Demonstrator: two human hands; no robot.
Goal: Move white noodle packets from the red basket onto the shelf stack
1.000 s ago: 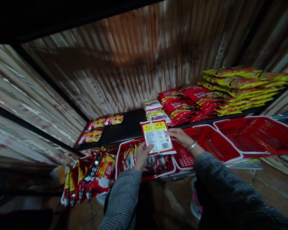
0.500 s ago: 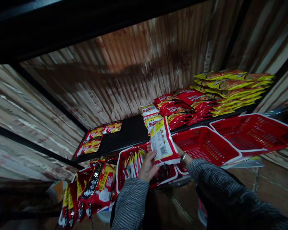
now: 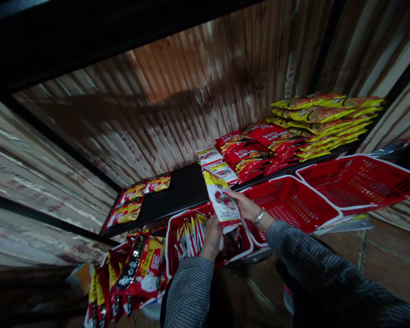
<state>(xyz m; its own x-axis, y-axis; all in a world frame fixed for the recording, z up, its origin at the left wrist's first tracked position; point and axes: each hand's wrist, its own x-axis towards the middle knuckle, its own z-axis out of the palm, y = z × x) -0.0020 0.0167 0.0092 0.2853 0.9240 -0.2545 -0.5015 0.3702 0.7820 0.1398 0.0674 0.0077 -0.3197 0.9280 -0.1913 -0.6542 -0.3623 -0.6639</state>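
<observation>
Both my hands hold a small stack of white and yellow food packets (image 3: 222, 198) just above a red basket (image 3: 177, 217) that stands full of similar packets on edge. My left hand (image 3: 212, 236) grips the stack's lower edge. My right hand (image 3: 245, 207) clasps its right side, a metal bracelet on the wrist. The packets' printed front, with a red picture, faces me. They hover at the front edge of a black shelf (image 3: 184, 187).
On the shelf lie yellow-red packets (image 3: 136, 197) at the left, white packets (image 3: 214, 161), a red pile (image 3: 253, 148) and a yellow pile (image 3: 323, 120) at the right. Two red baskets (image 3: 328, 191) sit right of me. Red bags (image 3: 130, 273) hang lower left. Corrugated wall behind.
The packets were turned over: a second ago their barcode backs faced me side by side, now they are stacked with the printed front showing. Both hands stayed on them.
</observation>
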